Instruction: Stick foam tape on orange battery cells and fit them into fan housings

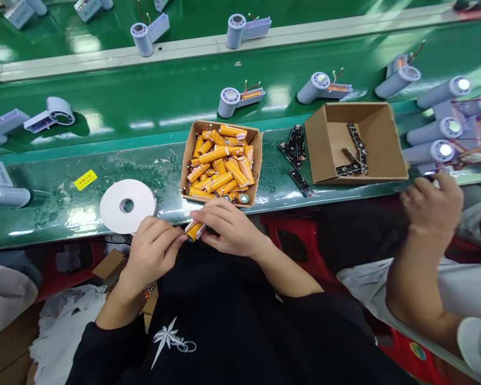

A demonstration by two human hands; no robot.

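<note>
We handle an orange cylinder [194, 231], right hand [230, 228] gripping, left hand [153, 247] pinching its left end; the next move seemingly calls for steadiness.

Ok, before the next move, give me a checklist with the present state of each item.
1. Orange cell secured: ok, the right hand grips it.
2. Left hand grip: cannot tell; its fingertips are at the cell's end, but what they pinch is unclear.
3. More cells within reach: ok, the small carton just beyond the hands is full of them.
4. White roll placed flat: ok, it lies on the bench.
5. Black circuit boards all boxed: not ok, several lie loose beside the larger box.
6. Co-worker's hand clear: ok, well off to the right.
</note>
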